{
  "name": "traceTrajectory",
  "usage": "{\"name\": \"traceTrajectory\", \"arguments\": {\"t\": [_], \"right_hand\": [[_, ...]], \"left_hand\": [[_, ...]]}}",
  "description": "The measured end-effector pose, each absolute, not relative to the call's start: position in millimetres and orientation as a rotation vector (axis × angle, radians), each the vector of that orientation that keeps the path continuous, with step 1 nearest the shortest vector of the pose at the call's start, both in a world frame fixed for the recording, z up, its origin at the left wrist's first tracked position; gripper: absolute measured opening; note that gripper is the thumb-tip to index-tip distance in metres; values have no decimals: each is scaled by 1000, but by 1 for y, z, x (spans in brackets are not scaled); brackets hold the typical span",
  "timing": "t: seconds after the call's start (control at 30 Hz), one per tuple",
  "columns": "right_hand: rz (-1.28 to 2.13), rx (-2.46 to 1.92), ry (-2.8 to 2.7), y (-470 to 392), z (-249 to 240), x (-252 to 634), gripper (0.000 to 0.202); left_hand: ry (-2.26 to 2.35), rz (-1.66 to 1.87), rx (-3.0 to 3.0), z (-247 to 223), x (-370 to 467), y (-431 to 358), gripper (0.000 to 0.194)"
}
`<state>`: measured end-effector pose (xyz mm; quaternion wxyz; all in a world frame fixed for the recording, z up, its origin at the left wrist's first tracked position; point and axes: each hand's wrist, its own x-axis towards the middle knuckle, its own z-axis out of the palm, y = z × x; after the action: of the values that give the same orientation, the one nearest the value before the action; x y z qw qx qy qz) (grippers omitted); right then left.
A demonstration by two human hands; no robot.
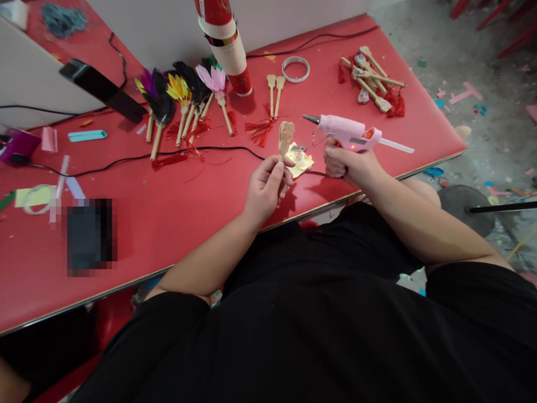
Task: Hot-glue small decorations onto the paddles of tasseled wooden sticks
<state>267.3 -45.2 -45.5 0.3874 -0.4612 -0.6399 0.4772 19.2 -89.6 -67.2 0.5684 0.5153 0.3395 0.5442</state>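
Observation:
Between the fingers of my left hand [268, 184] a small wooden stick with a wide, shaped head [286, 136] stands upright. My right hand [346, 162] grips a pink hot glue gun [342, 127], its metal nozzle pointing left at the stick's head but apart from it. A white glue stick [396, 145] juts from the gun's back, and a small orange light glows on its body. Under the hands lies a yellow piece of paper [302, 164]. Just beyond, two wooden sticks [276, 95] with red tassels [260, 131] rest on the table.
Feather-topped sticks [182, 112] lie left of a tall stack of paper cups [229, 53]. A tape roll [296, 69] and a pile of tasselled sticks [373, 81] are at the right. A black cable [218, 148] crosses the red table [176, 218]. A blurred dark object [86, 235] sits left.

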Motion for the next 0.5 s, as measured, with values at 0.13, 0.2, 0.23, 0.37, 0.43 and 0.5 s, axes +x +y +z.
{"name": "traceTrajectory", "arguments": {"t": [0.13,0.2,0.23,0.37,0.43,0.5], "right_hand": [[1606,-996,-1370,-50,-34,261,67],[1612,-965,-1349,-51,-31,260,67],[1598,-962,-1347,-52,-31,260,68],[1485,-989,-1398,-50,-31,258,80],[1476,-968,-1401,-49,-30,259,84],[1517,-921,-1361,-49,-30,261,81]], "left_hand": [[836,1242,1120,-70,20,-87,60],[860,1226,1100,-72,19,-86,60],[870,1220,1100,-73,19,-86,60],[880,1184,1126,-74,17,-85,59],[873,1172,1138,-72,16,-85,58],[877,1165,1144,-70,17,-86,56]]}}
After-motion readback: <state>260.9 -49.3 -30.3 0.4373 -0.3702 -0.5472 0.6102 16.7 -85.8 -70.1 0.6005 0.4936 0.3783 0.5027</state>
